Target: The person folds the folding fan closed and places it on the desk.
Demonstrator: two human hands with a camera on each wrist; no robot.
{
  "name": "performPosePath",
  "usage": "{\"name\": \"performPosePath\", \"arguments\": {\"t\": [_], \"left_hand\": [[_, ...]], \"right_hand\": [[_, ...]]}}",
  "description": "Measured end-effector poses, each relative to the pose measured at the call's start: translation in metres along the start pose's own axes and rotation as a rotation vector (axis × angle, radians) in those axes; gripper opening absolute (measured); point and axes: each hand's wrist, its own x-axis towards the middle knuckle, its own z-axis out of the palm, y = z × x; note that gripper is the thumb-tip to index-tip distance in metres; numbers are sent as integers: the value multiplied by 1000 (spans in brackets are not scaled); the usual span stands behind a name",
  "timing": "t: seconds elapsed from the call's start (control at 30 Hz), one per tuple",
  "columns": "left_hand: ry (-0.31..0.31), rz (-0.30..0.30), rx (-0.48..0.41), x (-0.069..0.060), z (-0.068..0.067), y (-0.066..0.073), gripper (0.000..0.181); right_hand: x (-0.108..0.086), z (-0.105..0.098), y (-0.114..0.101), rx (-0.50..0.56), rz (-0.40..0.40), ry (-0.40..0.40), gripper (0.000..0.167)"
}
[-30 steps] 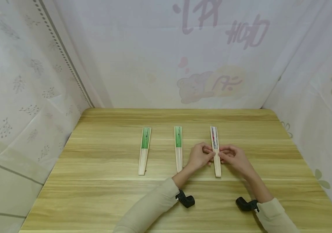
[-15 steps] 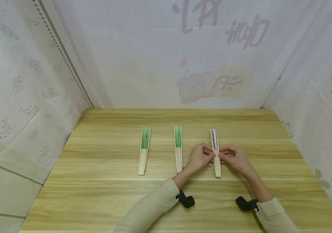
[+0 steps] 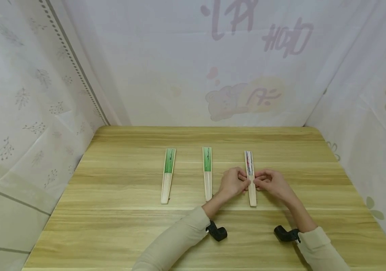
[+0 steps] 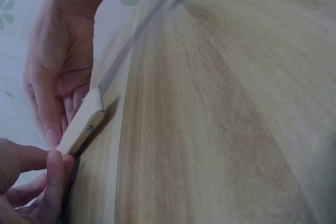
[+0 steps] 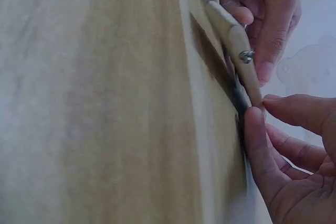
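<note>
A folded hand fan (image 3: 249, 165) with a white, red and grey printed leaf and pale wooden ribs is at the right of the row. My left hand (image 3: 233, 182) pinches its left edge between thumb and fingers, while my right hand (image 3: 272, 184) pinches the right edge. In the left wrist view the pale guard end of the fan (image 4: 84, 124) with its metal rivet shows tilted above its shadow. The right wrist view has the same fan end (image 5: 241, 51) between the thumbs and fingers of both hands.
Two folded green fans lie to the left: the middle fan (image 3: 207, 173) close to my left wrist, and the far-left fan (image 3: 168, 175). All are on a wood-grain table (image 3: 111, 226). Printed curtains (image 3: 166, 67) stand around its back and sides.
The printed fan's far end has come slightly nearer and lower, with both hands keeping their pinch. The two green fans have stayed in place.
</note>
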Motion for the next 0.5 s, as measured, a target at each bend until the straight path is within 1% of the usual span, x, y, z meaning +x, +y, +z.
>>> {"name": "performPosePath", "arguments": {"t": [0.2, 0.27, 0.33, 0.4, 0.47, 0.5], "left_hand": [[-23, 19, 23, 0, -3, 0, 12], [-26, 38, 67, -1, -5, 0, 11], [-24, 72, 138, -4, -10, 0, 8], [-36, 130, 212, -8, -19, 0, 7], [-86, 181, 245, -17, -33, 0, 9], [-121, 210, 256, -22, -42, 1, 12]], "right_hand": [[2, -2, -3, -42, 12, -36, 29], [2, -4, -3, -48, 10, -46, 28], [1, -5, -2, -49, 7, -48, 28], [-2, -6, -1, -45, -3, -40, 29], [-6, -7, 0, -46, -39, -31, 28], [-9, -7, 1, -52, -72, -25, 28]]}}
